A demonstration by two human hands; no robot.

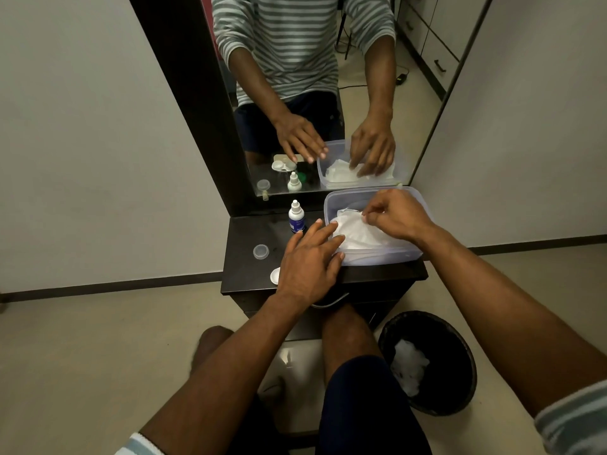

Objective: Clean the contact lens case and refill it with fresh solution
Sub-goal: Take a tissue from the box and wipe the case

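Case half (275, 276) beside flat left hand (308, 261), right hand (394, 215) pinching tissue (358, 233).

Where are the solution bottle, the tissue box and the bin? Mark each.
solution bottle (296, 220), head view, on its white body above the label.
tissue box (331, 205), head view, on its clear left wall.
bin (460, 351), head view, on its dark inner wall.

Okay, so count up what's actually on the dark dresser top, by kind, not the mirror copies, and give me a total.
Dropper bottle: 1
Clear tub holding white tissues: 1
Clear round cap: 1
White lens case, mostly hidden under the left hand: 1
Total: 4
The right hand pinches a tissue in the tub.
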